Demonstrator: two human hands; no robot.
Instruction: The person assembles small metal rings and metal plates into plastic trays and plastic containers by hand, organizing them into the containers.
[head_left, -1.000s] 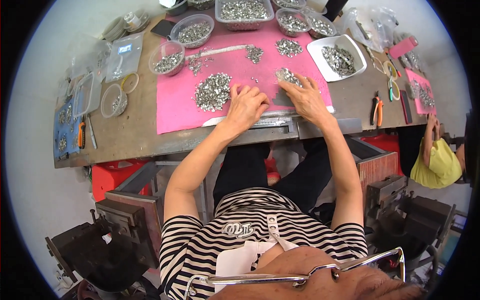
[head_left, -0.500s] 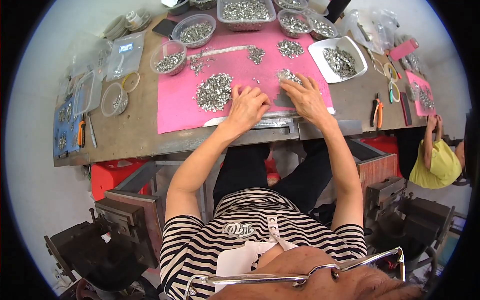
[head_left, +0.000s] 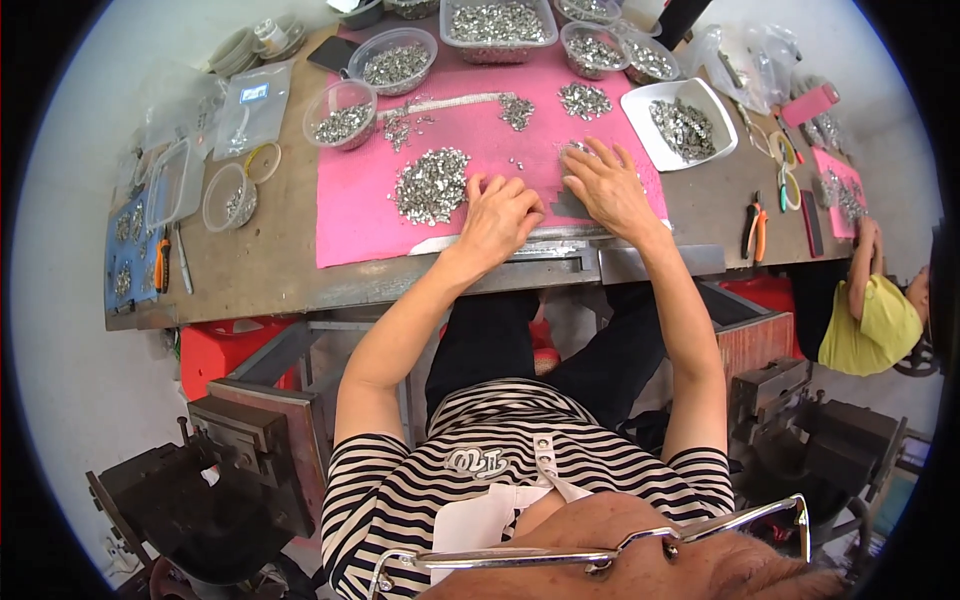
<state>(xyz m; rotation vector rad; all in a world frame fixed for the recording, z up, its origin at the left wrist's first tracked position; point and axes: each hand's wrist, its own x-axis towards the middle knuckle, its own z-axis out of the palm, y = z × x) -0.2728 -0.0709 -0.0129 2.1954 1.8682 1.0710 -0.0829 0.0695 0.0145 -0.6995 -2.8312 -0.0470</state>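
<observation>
My left hand (head_left: 501,218) rests on the pink mat (head_left: 350,220), just right of a large heap of small silver metal pieces (head_left: 431,186). Its fingers are curled, with the thumb tip pressed to a finger; whatever they pinch is too small to make out. Farther right, my right hand (head_left: 610,190) lies palm down with its fingers stretched and apart. Those fingers largely cover a small group of silver pieces (head_left: 575,148). A dark grey flat piece (head_left: 570,206) shows beneath the thumb side of this hand. A few loose bits (head_left: 515,163) lie on the mat between and beyond the hands.
Clear tubs of silver pieces (head_left: 395,62) line the back, and a white tray (head_left: 632,108) stands right. Smaller piles (head_left: 584,100) dot the mat. Orange-handled pliers (head_left: 758,228) lie right, a round tub (head_left: 228,200) left. At far right sits a person in yellow (head_left: 870,325).
My right hand has shifted slightly forward, its fingers now covering more of the small silver group. My left hand stays nearly in place.
</observation>
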